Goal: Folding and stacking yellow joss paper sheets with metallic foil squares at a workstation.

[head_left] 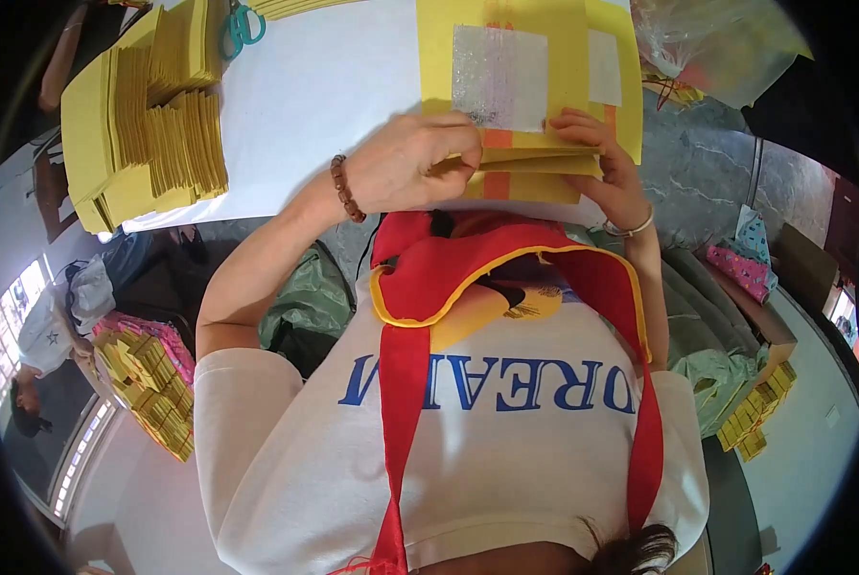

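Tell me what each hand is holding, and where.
The left hand pinches the left end of a folded yellow paper sheet with an orange stripe; the right hand straddles its right end, though whether it grips is unclear.

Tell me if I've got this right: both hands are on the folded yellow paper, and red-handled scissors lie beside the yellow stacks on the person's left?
Not quite: in the head view, the scissors have teal handles, not red. The left hand and right hand are on the folded yellow paper, and the scissors lie beside the yellow stacks.
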Tool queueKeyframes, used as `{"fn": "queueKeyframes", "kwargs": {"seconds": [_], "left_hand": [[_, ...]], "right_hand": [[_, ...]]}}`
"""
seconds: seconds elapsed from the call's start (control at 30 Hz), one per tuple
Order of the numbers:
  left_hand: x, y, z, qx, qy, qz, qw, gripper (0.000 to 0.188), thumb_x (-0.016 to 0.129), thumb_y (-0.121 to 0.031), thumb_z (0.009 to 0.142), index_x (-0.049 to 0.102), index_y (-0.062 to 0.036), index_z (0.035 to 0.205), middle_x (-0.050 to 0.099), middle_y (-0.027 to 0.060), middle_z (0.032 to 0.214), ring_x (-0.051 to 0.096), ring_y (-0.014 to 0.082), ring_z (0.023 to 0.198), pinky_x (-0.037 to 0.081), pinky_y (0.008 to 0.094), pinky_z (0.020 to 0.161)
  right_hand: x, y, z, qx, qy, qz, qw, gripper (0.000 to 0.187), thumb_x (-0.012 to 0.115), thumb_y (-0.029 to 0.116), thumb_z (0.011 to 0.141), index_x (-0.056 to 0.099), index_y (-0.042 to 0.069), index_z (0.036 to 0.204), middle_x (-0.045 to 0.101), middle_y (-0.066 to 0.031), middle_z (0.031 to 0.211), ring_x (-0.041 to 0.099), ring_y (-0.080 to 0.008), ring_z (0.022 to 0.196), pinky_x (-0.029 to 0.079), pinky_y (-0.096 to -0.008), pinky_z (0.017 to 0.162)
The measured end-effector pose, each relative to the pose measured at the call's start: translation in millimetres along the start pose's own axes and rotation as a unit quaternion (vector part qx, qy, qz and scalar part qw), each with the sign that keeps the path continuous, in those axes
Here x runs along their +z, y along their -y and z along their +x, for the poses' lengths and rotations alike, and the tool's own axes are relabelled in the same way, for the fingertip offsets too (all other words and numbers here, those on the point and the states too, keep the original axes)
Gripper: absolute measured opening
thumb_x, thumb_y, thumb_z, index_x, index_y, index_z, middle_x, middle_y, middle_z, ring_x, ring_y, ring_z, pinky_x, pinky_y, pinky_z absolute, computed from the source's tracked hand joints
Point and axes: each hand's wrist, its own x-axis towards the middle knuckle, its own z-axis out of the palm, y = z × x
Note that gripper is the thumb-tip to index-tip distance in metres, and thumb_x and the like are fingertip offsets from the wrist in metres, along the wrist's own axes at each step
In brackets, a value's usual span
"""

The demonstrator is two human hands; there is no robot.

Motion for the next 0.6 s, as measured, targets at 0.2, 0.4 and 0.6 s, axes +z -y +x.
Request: {"fn": "queueKeyframes", "kwargs": {"seconds": [0.2,0.4,0.6], "left_hand": [[7,1,-14,0.069,-0.140,0.024,0.987,0.046,0.071,-0.014,0.071,0.051,-0.0058,0.112,0.056,0.0117,0.111,0.055,0.0276,0.097,0.045,0.0355,0.083],[10,28,-11,0.014,-0.235,0.120,0.964,0.054,0.069,-0.011,0.071,0.048,-0.0072,0.121,0.049,0.0134,0.122,0.044,0.0326,0.111,0.037,0.0390,0.093],[17,31,4,-0.024,-0.220,0.328,0.918,0.038,0.052,-0.008,0.072,0.058,-0.0118,0.109,0.051,0.0094,0.114,0.047,0.0271,0.102,0.035,0.0365,0.085]], "right_hand": [[8,-16,-3,-0.010,-0.088,0.058,0.994,0.017,0.057,0.000,0.081,0.059,0.005,0.097,0.059,-0.0092,0.110,0.044,-0.0250,0.119,0.032,-0.0364,0.100],[5,-23,-5,-0.026,-0.079,0.117,0.990,0.018,0.059,0.000,0.078,0.059,0.005,0.096,0.058,-0.0101,0.110,0.044,-0.0262,0.118,0.032,-0.0361,0.100],[8,-11,-1,0.011,-0.088,0.064,0.994,0.029,0.064,0.005,0.072,0.060,0.006,0.101,0.059,-0.0094,0.109,0.046,-0.0265,0.116,0.035,-0.0370,0.097]]}}
